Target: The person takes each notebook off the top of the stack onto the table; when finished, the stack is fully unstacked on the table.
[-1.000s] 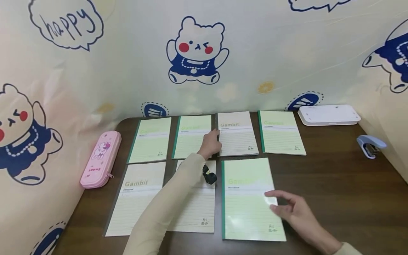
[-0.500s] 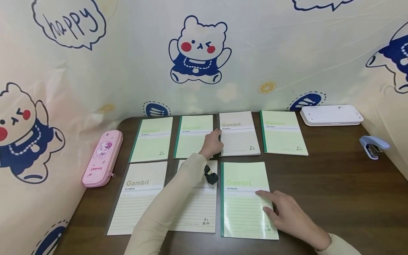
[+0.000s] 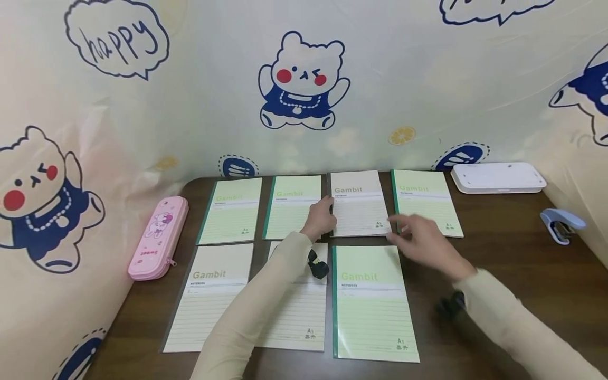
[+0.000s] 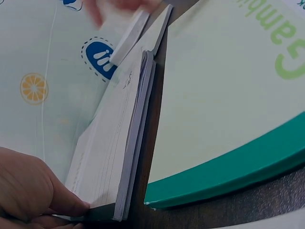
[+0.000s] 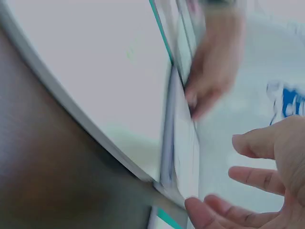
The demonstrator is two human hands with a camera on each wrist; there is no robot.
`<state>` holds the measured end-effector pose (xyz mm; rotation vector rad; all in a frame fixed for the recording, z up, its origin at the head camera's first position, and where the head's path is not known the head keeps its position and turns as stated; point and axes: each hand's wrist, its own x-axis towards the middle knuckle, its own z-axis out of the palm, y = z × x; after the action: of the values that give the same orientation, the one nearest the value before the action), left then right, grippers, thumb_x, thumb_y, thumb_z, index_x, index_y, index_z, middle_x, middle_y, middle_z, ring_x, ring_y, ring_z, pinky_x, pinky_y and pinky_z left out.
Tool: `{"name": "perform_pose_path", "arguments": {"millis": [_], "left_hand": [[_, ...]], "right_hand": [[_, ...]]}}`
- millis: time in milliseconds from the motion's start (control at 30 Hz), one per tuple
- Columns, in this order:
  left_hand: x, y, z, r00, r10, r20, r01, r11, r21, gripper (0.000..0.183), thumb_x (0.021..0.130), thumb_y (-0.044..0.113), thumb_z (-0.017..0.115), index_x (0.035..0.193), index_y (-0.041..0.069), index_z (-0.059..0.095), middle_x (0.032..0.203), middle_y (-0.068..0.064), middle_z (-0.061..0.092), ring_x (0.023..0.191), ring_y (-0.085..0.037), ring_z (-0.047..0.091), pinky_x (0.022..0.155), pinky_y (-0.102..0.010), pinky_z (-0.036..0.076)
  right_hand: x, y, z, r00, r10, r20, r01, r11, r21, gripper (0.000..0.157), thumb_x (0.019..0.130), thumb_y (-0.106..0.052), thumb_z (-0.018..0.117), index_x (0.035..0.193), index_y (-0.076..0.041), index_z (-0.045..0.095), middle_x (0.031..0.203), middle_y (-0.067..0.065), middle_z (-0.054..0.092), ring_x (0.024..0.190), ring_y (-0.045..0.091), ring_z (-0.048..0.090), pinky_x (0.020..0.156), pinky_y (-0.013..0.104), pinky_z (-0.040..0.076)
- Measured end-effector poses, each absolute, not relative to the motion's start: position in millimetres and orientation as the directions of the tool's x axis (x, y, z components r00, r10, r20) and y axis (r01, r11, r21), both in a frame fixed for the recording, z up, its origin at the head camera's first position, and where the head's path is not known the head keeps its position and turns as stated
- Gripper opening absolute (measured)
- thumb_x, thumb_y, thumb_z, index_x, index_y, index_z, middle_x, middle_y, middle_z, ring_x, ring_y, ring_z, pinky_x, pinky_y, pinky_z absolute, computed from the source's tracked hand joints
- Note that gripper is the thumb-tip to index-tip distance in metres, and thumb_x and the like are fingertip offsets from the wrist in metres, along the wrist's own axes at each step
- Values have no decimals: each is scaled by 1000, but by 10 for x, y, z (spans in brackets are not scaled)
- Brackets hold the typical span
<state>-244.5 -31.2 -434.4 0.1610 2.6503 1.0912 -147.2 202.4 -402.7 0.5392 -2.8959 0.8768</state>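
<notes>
In the back row lies a grey-white Gambit notebook [image 3: 358, 211] with a dark spine. My left hand [image 3: 320, 219] is at its spine side; in the left wrist view the thumb [image 4: 71, 202] lies over the cover's edge, with the fingers low against the spine. Spread apart and curved, the fingers of my right hand [image 3: 425, 240] are at the notebook's lower right corner, overlapping the gap to a green notebook [image 3: 425, 198]. Below, a larger green notebook [image 3: 372, 311] lies flat in the front row, touched by neither hand.
Two more green notebooks [image 3: 233, 211] lie back left. A large grey-white notebook [image 3: 214, 295] and another one [image 3: 299, 322], partly under my left sleeve, lie in front. A pink pencil case [image 3: 159, 237] sits left; a white case [image 3: 499, 178] and blue stapler [image 3: 560, 224] sit right.
My right hand has left the large green notebook in front and moved up to the grey-white notebook's right corner. That green notebook shifted slightly earlier. My left hand has stayed at the spine.
</notes>
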Motion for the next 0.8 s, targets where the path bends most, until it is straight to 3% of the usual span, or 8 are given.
{"name": "perform_pose_path", "arguments": {"millis": [167, 300, 400, 633, 800], "left_hand": [[-2424, -281, -4354, -957, 211, -200, 10, 711, 703, 60, 90, -6, 46, 148, 4, 37, 159, -14, 25, 147, -32, 23, 117, -42, 28], [-2412, -250, -4339, -955, 215, -204, 17, 725, 688, 60, 89, -6, 47, 147, 3, 38, 159, -15, 26, 147, -32, 23, 117, -40, 28], [-2410, -243, -4318, -958, 203, -202, 12, 733, 680, 60, 88, -6, 48, 147, 2, 38, 159, -14, 26, 147, -32, 24, 117, -40, 28], [-2417, -281, -4297, -964, 184, -193, 0, 725, 689, 61, 88, -6, 47, 147, 3, 38, 159, -13, 26, 147, -31, 24, 117, -40, 27], [-2407, -301, -4306, -961, 201, -188, 12, 713, 702, 60, 89, -4, 45, 148, 4, 36, 160, -14, 24, 147, -31, 24, 117, -41, 27]], "right_hand": [[-2037, 1921, -4144, -985, -173, -11, -144, 851, -505, 48, 93, -24, 63, 131, 4, 55, 102, 24, 68, 85, 32, 64, 75, 45, 52], [-2229, 1815, -4285, -990, -80, -115, -13, 869, -495, 50, 92, -24, 64, 132, 6, 54, 123, 28, 61, 107, 39, 61, 87, 50, 51], [-2289, 1761, -4325, -991, -40, -124, 28, 866, -500, 48, 91, -22, 66, 130, 5, 56, 134, 29, 53, 121, 45, 53, 92, 54, 49], [-2339, 1716, -4322, -991, 21, -129, 90, 825, -559, 52, 88, -20, 71, 133, 0, 55, 131, 29, 55, 117, 45, 56, 88, 53, 51], [-2357, 1728, -4314, -989, 23, -149, 109, 791, -602, 56, 87, -15, 71, 138, 1, 50, 139, 29, 48, 129, 48, 43, 98, 57, 44]]}}
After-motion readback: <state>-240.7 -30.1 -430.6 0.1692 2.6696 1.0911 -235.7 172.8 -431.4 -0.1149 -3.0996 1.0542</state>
